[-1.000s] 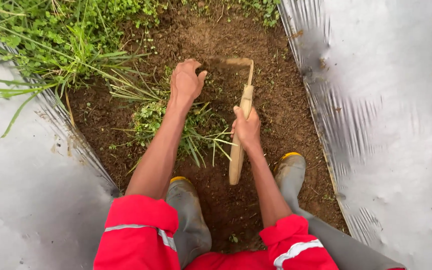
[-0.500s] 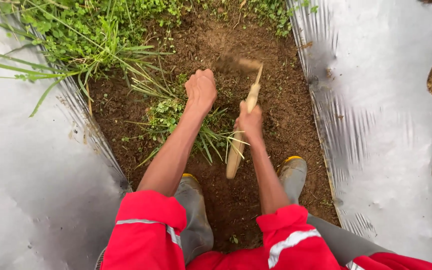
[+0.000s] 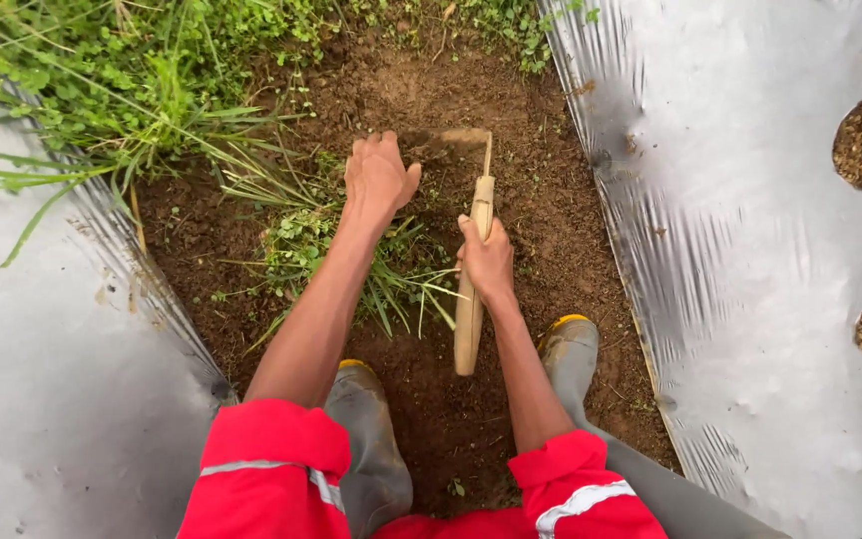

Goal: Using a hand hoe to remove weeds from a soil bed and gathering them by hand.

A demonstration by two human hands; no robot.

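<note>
Crinkled silver plastic sheeting (image 3: 750, 250) flanks a strip of crumbly dark brown soil (image 3: 551, 220) tufted with green grass (image 3: 321, 240). The right hand (image 3: 488, 262) wraps closed around a smooth pale wooden-handled hoe (image 3: 470, 309), blade in the dirt; the left hand (image 3: 379, 178) presses loosely curled fingers onto soil just beside the blade.

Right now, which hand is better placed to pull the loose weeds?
Left, probably. The left hand is free, resting on the soil beside the weed clump; the right hand is closed on the hoe handle.
</note>
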